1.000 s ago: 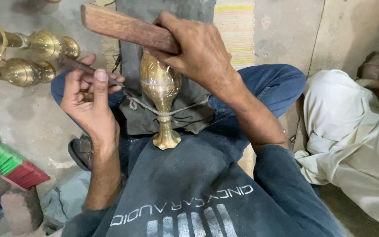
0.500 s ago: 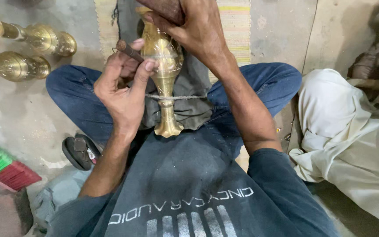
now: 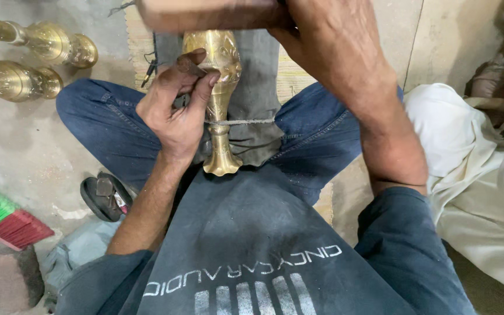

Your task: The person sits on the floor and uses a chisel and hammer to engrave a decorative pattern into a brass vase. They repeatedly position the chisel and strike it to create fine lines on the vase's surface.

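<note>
A brass vase (image 3: 220,99) lies on a dark cloth between my crossed legs, its foot toward me, tied down at the neck by a thin cord (image 3: 243,122). My left hand (image 3: 176,108) pinches a small dark metal punch against the vase's left side. My right hand (image 3: 333,41) is raised above the vase and grips a wooden mallet (image 3: 205,13), blurred at the top edge of the view.
Two more brass vases (image 3: 42,44) (image 3: 16,80) lie on the concrete floor at upper left. A sandal (image 3: 103,197) sits by my left knee, a green and red brush (image 3: 4,216) at the left edge. Another person in white cloth (image 3: 473,175) sits on the right.
My left hand moved from the left side onto the vase with the punch. My right hand and the mallet rose toward the top of the view, and the camera came closer.
</note>
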